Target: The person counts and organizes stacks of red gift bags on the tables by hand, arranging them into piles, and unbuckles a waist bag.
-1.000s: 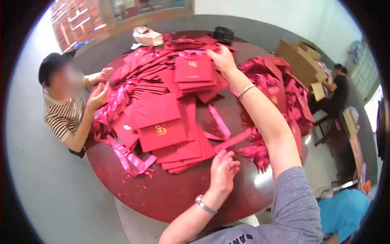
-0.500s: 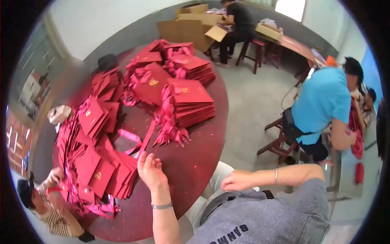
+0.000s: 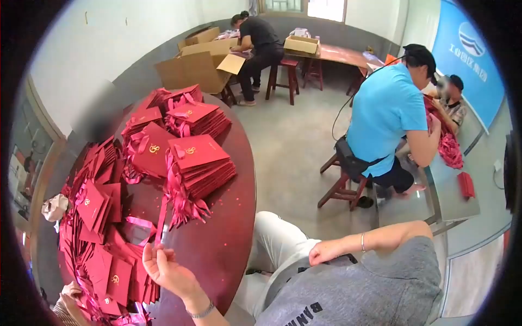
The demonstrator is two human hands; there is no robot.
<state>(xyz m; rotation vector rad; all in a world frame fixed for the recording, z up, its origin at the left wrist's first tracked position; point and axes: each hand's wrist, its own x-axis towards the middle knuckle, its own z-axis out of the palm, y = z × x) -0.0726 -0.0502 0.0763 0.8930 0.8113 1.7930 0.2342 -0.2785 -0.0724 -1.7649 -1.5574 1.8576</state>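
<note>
My left hand (image 3: 167,269), with a watch on the wrist, is over the near part of the round table. Its thumb and fingers pinch the end of a pink-red ribbon (image 3: 162,224). This ribbon runs up toward a stack of red paper gift bags (image 3: 201,163), whose ribbon handles hang in a bunch at the side. To the left, more red bags (image 3: 115,277) with gold emblems lie fanned out. My right hand (image 3: 326,252), below a bracelet, is curled into a loose fist near my lap, and no object shows in it.
Another person's hand (image 3: 70,290) touches bags at the lower left. A person in a blue shirt (image 3: 383,119) sits on a stool at the right, by a glass table (image 3: 454,201). Cardboard boxes (image 3: 190,68) stand at the back. The dark red round table (image 3: 228,239) has a curved edge.
The view has swung to the right, so the table and bags sit further left. My left hand stays at the ribbon's end, and my right hand remains curled near my lap.
</note>
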